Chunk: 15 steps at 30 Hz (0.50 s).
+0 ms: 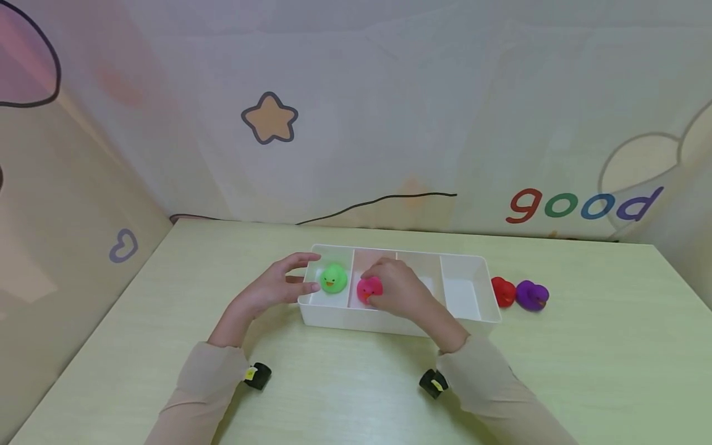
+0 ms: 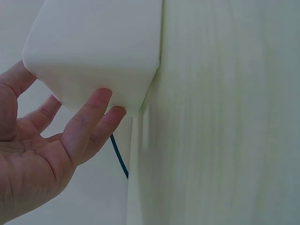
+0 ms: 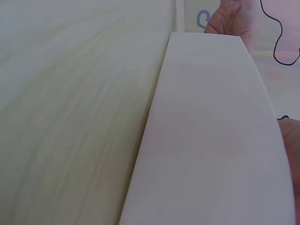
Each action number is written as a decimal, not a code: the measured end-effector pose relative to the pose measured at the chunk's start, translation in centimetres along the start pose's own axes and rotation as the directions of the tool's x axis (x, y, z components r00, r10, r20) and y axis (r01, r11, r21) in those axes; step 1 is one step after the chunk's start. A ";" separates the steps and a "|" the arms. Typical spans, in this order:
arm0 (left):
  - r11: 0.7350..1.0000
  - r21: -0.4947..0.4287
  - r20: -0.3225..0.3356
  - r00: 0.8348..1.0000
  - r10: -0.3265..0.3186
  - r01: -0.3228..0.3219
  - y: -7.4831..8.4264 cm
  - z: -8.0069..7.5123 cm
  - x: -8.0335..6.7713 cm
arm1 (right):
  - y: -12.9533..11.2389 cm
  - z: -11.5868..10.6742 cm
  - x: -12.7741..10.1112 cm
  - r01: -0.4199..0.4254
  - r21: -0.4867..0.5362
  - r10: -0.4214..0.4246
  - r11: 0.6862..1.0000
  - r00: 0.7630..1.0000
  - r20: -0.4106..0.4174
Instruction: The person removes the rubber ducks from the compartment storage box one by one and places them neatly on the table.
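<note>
A white tray [image 1: 470, 312] with several compartments lies in the middle of the table. A green duck [image 1: 334, 279] sits in its leftmost compartment. In the second compartment, my right hand [image 1: 397, 287] reaches in from above and grips a pink duck [image 1: 366, 290]. My left hand [image 1: 289, 281] is at the tray's left end, relaxed fingers touching the outer wall. The left wrist view shows those fingertips [image 2: 101, 101] resting against the tray's rounded corner [image 2: 98, 47]. In the right wrist view, only the tray's long side wall [image 3: 211, 131] shows.
A red duck [image 1: 503, 292] and a purple duck [image 1: 532, 295] stand side by side on the table [image 1: 584, 371], just right of the tray. Printed fabric walls close in the back and both sides. A thin cable [image 1: 378, 201] runs along the back edge.
</note>
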<state>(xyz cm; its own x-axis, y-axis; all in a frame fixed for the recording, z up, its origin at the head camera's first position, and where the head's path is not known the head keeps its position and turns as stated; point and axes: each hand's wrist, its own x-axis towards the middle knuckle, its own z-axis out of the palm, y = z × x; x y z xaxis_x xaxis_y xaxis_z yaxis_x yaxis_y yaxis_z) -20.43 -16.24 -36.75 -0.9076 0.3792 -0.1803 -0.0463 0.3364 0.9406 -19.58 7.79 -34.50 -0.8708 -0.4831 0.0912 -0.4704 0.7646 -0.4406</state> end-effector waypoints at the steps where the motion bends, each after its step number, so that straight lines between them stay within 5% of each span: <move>1: 1.000 0.002 0.000 1.000 0.001 -0.001 0.0 0.0 0.0 | 0.0 0.1 0.1 -0.009 -0.007 0.009 1.000 1.000 0.002; 15: 1.000 0.005 0.002 1.000 0.004 -0.004 0.0 0.0 0.0 | 0.1 0.7 0.9 -0.010 -0.094 0.009 0.996 1.000 -0.012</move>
<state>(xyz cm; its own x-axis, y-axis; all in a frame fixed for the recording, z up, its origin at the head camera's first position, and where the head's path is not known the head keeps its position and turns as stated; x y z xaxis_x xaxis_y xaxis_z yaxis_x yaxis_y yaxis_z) -20.46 -16.28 -36.78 -0.9071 0.3820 -0.1768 -0.0403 0.3393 0.9398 -20.30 7.10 -35.06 -0.8766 -0.4711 0.0976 -0.4728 0.8060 -0.3560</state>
